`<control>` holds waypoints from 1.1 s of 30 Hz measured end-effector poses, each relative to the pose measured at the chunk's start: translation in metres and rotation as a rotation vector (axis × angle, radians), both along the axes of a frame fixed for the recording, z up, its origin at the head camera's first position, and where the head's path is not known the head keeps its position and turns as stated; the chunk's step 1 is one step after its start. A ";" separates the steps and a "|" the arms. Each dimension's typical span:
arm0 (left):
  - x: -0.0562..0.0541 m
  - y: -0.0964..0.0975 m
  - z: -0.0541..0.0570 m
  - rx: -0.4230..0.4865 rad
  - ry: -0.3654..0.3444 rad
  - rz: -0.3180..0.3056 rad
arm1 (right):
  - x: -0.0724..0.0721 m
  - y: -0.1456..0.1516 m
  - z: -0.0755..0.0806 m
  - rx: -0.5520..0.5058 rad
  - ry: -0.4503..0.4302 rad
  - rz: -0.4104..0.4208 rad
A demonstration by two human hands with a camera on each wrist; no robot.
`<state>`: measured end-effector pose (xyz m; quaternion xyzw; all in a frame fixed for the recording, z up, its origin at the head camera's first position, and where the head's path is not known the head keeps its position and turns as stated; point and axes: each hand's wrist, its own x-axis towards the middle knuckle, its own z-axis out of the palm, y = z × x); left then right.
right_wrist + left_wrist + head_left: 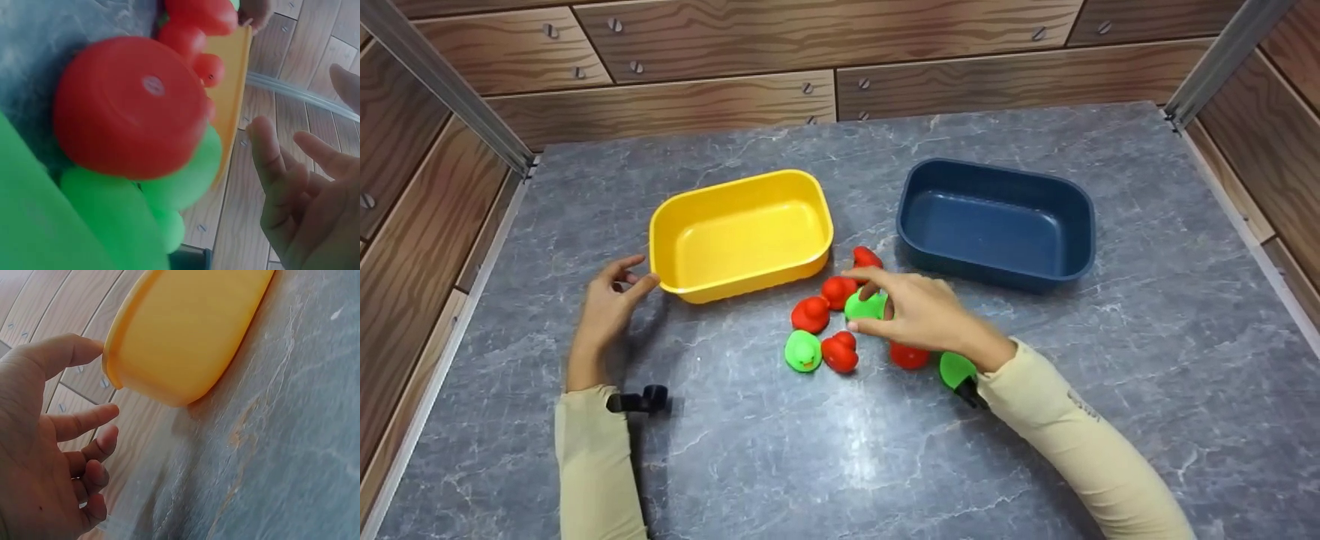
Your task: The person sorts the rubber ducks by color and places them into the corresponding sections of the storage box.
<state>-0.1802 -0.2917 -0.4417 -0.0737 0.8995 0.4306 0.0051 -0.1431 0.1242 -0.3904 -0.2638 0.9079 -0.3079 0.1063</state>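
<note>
My left hand [611, 307] is beside the near left corner of a yellow plastic tub [746, 283]. In the left wrist view the thumb tip [93, 350] meets the tub's rim, while the other fingers stay off it, loosely bent. Over a group of rubber ducks hovers my right hand [922, 311], thumb and fingers spread around a green duck [864, 306]. The right wrist view shows those fingers [267, 149] apart from the ducks. Around them lie several red ducks, such as one red duck [810, 315], and another green duck [803, 351].
To the right at the back stands a navy blue tub [997, 270] with nothing in it. A further green duck [957, 369] lies under the right wrist, partly hidden. Wood-patterned walls [720, 112] and metal posts enclose the grey marbled table [780, 465].
</note>
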 end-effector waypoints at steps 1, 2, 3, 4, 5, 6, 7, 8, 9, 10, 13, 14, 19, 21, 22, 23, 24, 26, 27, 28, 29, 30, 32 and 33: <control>0.000 0.000 0.000 -0.001 0.000 -0.002 | 0.001 0.000 -0.001 0.007 -0.004 0.009; -0.001 0.001 0.000 0.000 0.002 -0.004 | 0.001 -0.001 -0.002 0.015 -0.005 0.017; -0.001 0.002 0.000 -0.002 0.001 -0.007 | 0.001 -0.001 -0.003 0.023 -0.003 0.025; -0.001 0.002 0.001 -0.003 0.002 -0.008 | 0.002 -0.002 -0.005 0.033 -0.002 0.032; -0.002 0.003 0.001 -0.003 0.003 -0.010 | 0.002 -0.002 -0.006 0.041 -0.001 0.041; -0.002 0.003 0.001 -0.003 0.004 -0.012 | 0.003 -0.003 -0.007 0.052 0.001 0.051; -0.002 0.004 0.001 -0.003 0.004 -0.013 | 0.003 -0.004 -0.008 0.065 0.004 0.060; -0.002 0.004 0.002 -0.002 0.006 -0.015 | 0.004 -0.005 -0.009 0.081 0.008 0.070; -0.002 0.005 0.002 -0.003 0.005 -0.017 | 0.004 -0.006 -0.010 0.098 0.012 0.081; -0.002 0.005 0.002 -0.002 0.004 -0.017 | 0.004 -0.008 -0.011 0.117 0.016 0.093; -0.003 0.005 0.002 0.009 -0.001 -0.017 | 0.005 -0.012 -0.015 0.157 0.018 0.128; -0.003 0.005 0.002 0.013 -0.002 -0.017 | 0.005 -0.014 -0.016 0.169 0.016 0.138; -0.003 0.007 0.000 0.042 0.006 -0.010 | 0.005 -0.019 -0.019 0.216 -0.015 0.164; -0.004 0.007 0.000 0.049 0.010 -0.011 | 0.005 -0.020 -0.019 0.237 -0.029 0.164; -0.004 0.007 0.000 0.054 0.009 -0.011 | 0.005 -0.020 -0.020 0.246 -0.037 0.162; -0.005 0.007 0.000 0.060 0.009 -0.013 | 0.005 -0.021 -0.020 0.254 -0.045 0.160; -0.005 0.007 0.000 0.068 0.009 -0.015 | 0.005 -0.021 -0.020 0.261 -0.051 0.157; -0.005 0.006 0.000 0.080 0.005 -0.020 | 0.005 -0.023 -0.021 0.271 -0.055 0.153; -0.005 0.006 0.000 0.086 0.002 -0.021 | 0.005 -0.023 -0.022 0.276 -0.058 0.154; -0.005 0.006 0.001 0.093 -0.001 -0.021 | 0.005 -0.024 -0.022 0.280 -0.058 0.155; -0.004 0.006 0.001 0.098 -0.004 -0.022 | 0.006 -0.025 -0.023 0.285 -0.057 0.156; -0.004 0.006 0.001 0.101 -0.008 -0.021 | 0.006 -0.026 -0.023 0.289 -0.056 0.159; -0.003 0.006 0.001 0.101 -0.016 -0.023 | 0.007 -0.027 -0.024 0.297 -0.056 0.166; -0.003 0.006 0.002 0.103 -0.019 -0.024 | 0.007 -0.027 -0.024 0.300 -0.058 0.168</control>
